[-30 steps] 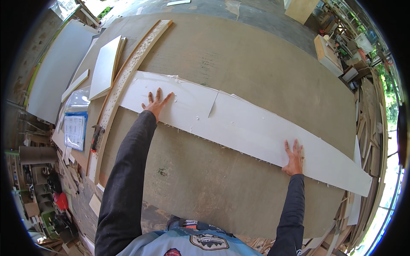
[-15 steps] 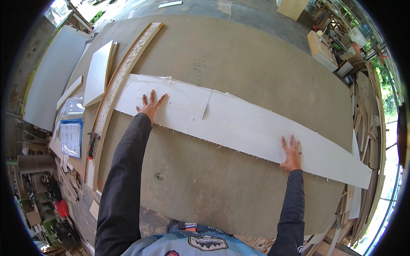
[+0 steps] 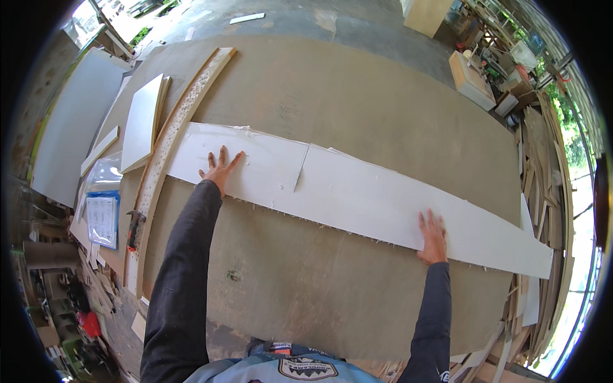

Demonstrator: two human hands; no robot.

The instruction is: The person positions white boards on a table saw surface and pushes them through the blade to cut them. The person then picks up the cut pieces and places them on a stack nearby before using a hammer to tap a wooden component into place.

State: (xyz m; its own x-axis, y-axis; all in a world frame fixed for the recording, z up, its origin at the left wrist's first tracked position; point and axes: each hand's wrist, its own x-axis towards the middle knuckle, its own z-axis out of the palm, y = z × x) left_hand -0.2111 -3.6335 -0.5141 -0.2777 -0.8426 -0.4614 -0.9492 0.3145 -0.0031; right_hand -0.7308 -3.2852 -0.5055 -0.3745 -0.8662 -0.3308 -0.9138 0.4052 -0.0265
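In the head view, my left hand (image 3: 218, 172) rested on the long white panel (image 3: 364, 191), fingers spread wide; my right hand (image 3: 433, 241), slightly blurred, touched its near edge, fingers slightly apart. The panel lay across the brown tabletop (image 3: 306, 274).

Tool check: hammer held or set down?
Set down: the red-handled hammer lies at the left edge of the wood-edged strip; left hand and right hand are on the white panelling.
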